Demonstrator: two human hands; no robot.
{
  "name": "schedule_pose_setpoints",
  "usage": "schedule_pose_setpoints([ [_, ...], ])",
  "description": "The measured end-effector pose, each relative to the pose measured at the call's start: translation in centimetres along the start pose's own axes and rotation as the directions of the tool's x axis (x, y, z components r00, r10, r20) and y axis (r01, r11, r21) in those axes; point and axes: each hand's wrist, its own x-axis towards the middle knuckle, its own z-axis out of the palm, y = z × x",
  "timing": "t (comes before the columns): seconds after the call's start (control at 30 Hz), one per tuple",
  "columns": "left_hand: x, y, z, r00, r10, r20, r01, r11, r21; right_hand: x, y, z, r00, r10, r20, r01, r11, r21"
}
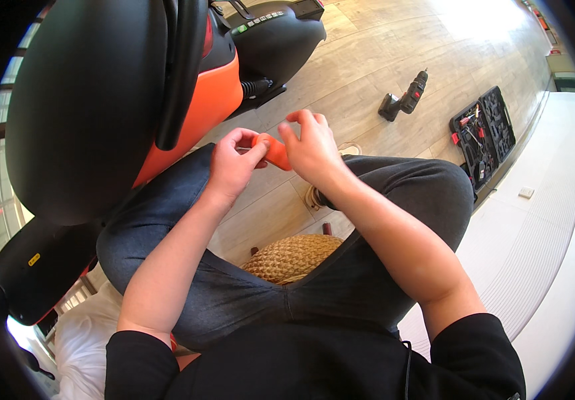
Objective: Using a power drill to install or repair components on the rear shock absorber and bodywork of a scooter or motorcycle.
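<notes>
Above the gap between my knees, my left hand [235, 160] pinches a small, smooth orange piece [277, 153] between thumb and fingers. What kind of part it is cannot be made out. My right hand [311, 145] is raised at the piece's other end, thumb and forefinger apart and the other fingers loosely bent. Its palm side hides part of that end, so whether it touches the piece is unclear. Just left of my hands stands a scooter-like vehicle with a black seat [87, 100] and an orange body panel [201, 113].
A black cordless drill [407, 99] stands on the wooden floor [341, 60] ahead to the right. Beyond it lies an unfolded black tool case [481, 137] with several tools, beside a white ledge [527, 227]. Under me shows a woven stool [294, 257]; a white bag [87, 333] sits behind left.
</notes>
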Motion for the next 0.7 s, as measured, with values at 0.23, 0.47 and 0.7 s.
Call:
schedule_pose_setpoints([
  [0.23, -2.9, 2.3, 2.6, 0.704, 0.710, 0.030, -0.617, 0.590, 0.521, 0.3, -0.6, -0.2, 0.692, 0.078, 0.718, -0.694, -0.203, 0.691],
  [0.47, -3.2, 3.5, 2.3, 0.463, 0.872, 0.157, -0.741, 0.284, 0.609, -0.3, -2.5, -1.7, 0.675, -0.123, 0.728, -0.729, -0.266, 0.631],
  [0.7, -2.6, 2.5, 2.0, 0.806, 0.589, -0.053, -0.514, 0.742, 0.430, 0.8, -1.1, -1.1, 0.769, 0.275, 0.577, -0.631, 0.174, 0.756],
])
